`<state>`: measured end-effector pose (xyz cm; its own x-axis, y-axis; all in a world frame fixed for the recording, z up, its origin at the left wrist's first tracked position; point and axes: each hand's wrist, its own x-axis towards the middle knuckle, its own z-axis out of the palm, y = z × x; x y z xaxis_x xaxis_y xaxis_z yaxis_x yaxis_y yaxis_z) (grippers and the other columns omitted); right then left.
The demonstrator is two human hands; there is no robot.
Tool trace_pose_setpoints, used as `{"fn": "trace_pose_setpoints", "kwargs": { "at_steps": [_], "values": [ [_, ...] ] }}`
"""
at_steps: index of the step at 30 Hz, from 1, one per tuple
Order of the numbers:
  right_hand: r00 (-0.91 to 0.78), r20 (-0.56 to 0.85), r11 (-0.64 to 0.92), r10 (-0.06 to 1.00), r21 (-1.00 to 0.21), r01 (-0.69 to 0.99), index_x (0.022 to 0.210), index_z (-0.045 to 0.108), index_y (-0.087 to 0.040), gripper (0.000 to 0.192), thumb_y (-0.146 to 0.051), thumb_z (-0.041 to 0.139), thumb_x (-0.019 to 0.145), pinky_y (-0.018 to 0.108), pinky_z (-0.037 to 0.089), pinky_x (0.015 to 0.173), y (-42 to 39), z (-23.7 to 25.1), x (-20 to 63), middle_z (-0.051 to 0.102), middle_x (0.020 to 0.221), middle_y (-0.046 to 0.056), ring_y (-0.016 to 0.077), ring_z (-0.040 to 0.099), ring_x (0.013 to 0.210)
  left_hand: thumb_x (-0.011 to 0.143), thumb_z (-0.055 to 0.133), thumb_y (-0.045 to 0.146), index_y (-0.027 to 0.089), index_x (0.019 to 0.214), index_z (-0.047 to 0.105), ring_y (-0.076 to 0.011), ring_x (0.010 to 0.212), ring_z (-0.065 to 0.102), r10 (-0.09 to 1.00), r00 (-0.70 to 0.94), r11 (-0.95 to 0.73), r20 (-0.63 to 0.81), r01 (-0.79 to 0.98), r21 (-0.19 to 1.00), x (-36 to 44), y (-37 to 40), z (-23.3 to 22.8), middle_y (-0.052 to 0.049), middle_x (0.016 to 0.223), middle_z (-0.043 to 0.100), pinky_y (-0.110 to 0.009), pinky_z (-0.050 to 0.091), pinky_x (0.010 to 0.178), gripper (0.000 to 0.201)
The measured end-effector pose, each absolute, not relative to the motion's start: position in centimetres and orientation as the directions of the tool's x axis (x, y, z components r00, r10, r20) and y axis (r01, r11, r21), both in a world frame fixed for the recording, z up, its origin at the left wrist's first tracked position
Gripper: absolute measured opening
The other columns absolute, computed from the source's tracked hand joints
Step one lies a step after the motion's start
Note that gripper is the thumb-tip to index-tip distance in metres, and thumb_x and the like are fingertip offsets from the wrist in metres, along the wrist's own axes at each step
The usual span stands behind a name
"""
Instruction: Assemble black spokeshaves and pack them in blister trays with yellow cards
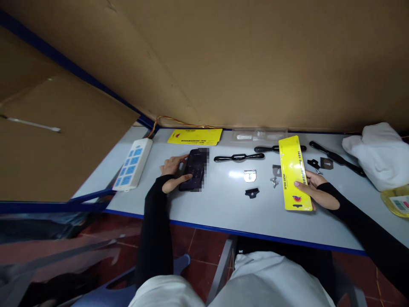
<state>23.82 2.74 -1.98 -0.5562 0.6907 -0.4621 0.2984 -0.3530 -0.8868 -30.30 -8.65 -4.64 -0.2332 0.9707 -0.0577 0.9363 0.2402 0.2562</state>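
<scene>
My left hand (172, 172) grips a black phone (193, 169) that lies on the pale table (220, 204), fingers along its left edge. My right hand (315, 188) holds a long yellow packaging card (294, 174) by its right edge, the card tilted over the table. Between the hands lie a black two-handled tool body (239, 157), a small metal blade plate (249, 175), a black clamp piece (252, 192) and a wing screw (274, 182). Right of the card are another small black part (313, 163) and a grey plate (326, 163).
A white power strip with blue switches (132, 164) lies at the left. Another yellow card (194, 137) and a clear plastic blister (258, 134) sit by the cardboard wall (223, 59). A black handle (337, 158), white cloth (378, 153) and a yellow dish (396, 200) are at the right.
</scene>
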Motion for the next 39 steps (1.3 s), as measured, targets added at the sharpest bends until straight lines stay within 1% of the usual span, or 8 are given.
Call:
{"fn": "trace_pose_setpoints", "kwargs": {
  "at_steps": [8,14,20,25,28,32,35,39],
  "values": [
    [-0.566,-0.451,-0.345,0.690,-0.893,0.290,0.143,0.054,-0.022,0.064,-0.051,0.074,0.090,0.022,0.048,0.029,2.7,-2.2,23.9,0.079,0.111,0.014,0.0149,0.068,0.047,0.085,0.050,0.059,0.021,0.155,0.046,-0.0446,0.121,0.050,0.965,-0.262,0.258,-0.026,0.922,0.289,-30.1,-8.5,-4.9,-0.015,0.129,0.058,-0.054,0.037,0.099,0.079],
    [-0.547,-0.458,-0.345,0.700,-0.888,0.302,0.144,0.052,-0.021,0.071,-0.053,0.077,0.086,0.022,0.048,0.029,2.8,-2.4,23.9,0.079,0.111,0.016,0.0154,0.068,0.048,0.078,0.058,0.067,0.025,0.156,0.041,-0.0470,0.123,0.049,0.936,-0.351,0.350,-0.031,0.916,0.198,-28.7,-8.0,-4.9,-0.017,0.129,0.056,-0.057,0.036,0.099,0.090],
    [-0.541,-0.461,-0.336,0.704,-0.886,0.318,0.143,0.052,-0.018,0.074,-0.053,0.080,0.084,0.023,0.049,0.030,2.7,-2.3,23.8,0.080,0.106,0.015,0.0151,0.067,0.046,0.078,0.059,0.068,0.025,0.157,0.039,-0.0480,0.123,0.048,0.934,-0.352,0.358,-0.065,0.914,0.190,-28.4,-8.0,-4.7,-0.017,0.130,0.054,-0.059,0.035,0.099,0.092],
    [-0.552,-0.452,-0.342,0.700,-0.892,0.296,0.141,0.053,-0.019,0.069,-0.051,0.079,0.085,0.022,0.048,0.029,2.7,-2.6,23.8,0.080,0.106,0.014,0.0148,0.067,0.046,0.084,0.052,0.064,0.025,0.159,0.036,-0.0466,0.120,0.049,0.952,-0.297,0.305,-0.069,0.917,0.259,-29.4,-8.3,-4.6,-0.016,0.129,0.055,-0.059,0.037,0.098,0.086],
    [-0.553,-0.451,-0.351,0.701,-0.893,0.282,0.141,0.053,-0.021,0.067,-0.050,0.078,0.086,0.022,0.048,0.029,2.8,-2.7,23.9,0.079,0.111,0.015,0.0154,0.069,0.048,0.082,0.055,0.062,0.028,0.161,0.033,-0.0448,0.118,0.049,0.972,-0.227,0.236,-0.065,0.925,0.299,-30.3,-8.7,-4.6,-0.014,0.131,0.053,-0.058,0.038,0.098,0.089],
    [-0.557,-0.447,-0.345,0.700,-0.895,0.284,0.139,0.054,-0.020,0.063,-0.053,0.075,0.089,0.022,0.048,0.029,2.7,-2.6,23.9,0.080,0.108,0.014,0.0144,0.067,0.046,0.076,0.062,0.061,0.030,0.163,0.028,-0.0435,0.118,0.047,0.978,-0.192,0.208,-0.084,0.934,0.290,-30.9,-8.9,-4.6,-0.013,0.133,0.052,-0.058,0.037,0.100,0.098],
    [-0.552,-0.444,-0.338,0.706,-0.896,0.289,0.137,0.055,-0.020,0.061,-0.054,0.074,0.089,0.023,0.048,0.029,2.7,-2.5,23.9,0.080,0.103,0.013,0.0150,0.067,0.046,0.078,0.061,0.061,0.030,0.164,0.027,-0.0429,0.119,0.047,0.976,-0.193,0.213,-0.096,0.933,0.290,-30.9,-8.9,-4.5,-0.013,0.134,0.052,-0.058,0.037,0.101,0.098],
    [-0.556,-0.454,-0.347,0.696,-0.891,0.293,0.139,0.054,-0.022,0.061,-0.053,0.074,0.090,0.023,0.049,0.030,2.7,-2.4,23.9,0.080,0.105,0.013,0.0159,0.069,0.049,0.078,0.060,0.060,0.029,0.164,0.027,-0.0434,0.119,0.047,0.980,-0.183,0.200,-0.083,0.930,0.309,-30.9,-8.9,-4.6,-0.014,0.134,0.051,-0.059,0.037,0.100,0.098]
  ]
}}
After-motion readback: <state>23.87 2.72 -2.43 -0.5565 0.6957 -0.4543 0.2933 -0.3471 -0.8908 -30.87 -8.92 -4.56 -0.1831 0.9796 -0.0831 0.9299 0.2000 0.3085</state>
